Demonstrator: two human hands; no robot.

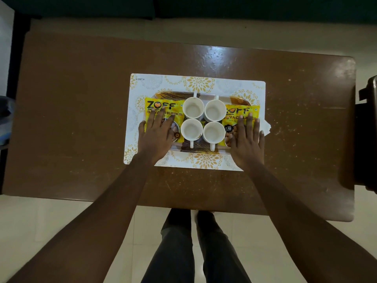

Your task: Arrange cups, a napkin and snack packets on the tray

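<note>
We see the tray [196,148] in the middle of the frame, lying on a white placemat [161,83] with yellow flower prints, which in turn lies on the brown desk [81,103].

Four white cups [193,108] stand upright in a two-by-two block at the tray's centre, close against one another. The handles of the upper pair point toward the top of the frame and those of the lower pair toward the bottom. All four look empty.

A yellow snack packet [161,108] lies flat on the left end of the tray, just beside the left cups. A second yellow packet [241,112] lies flat on the right end, just beside the right cups.

The left hand [157,135] rests palm down on the left packet, its fingers [161,115] straight and spread, gripping nothing. The right hand [246,137] rests the same way on the right packet, with fingers [250,121] straight and fanned apart.

A white napkin [266,127] pokes out at the right edge of the tray, just beyond the right hand's little finger. We cannot tell how much of it lies under the packet.

At the bottom of the frame we see the person's legs [179,248] in dark trousers, standing on a pale tiled floor [61,217].
</note>
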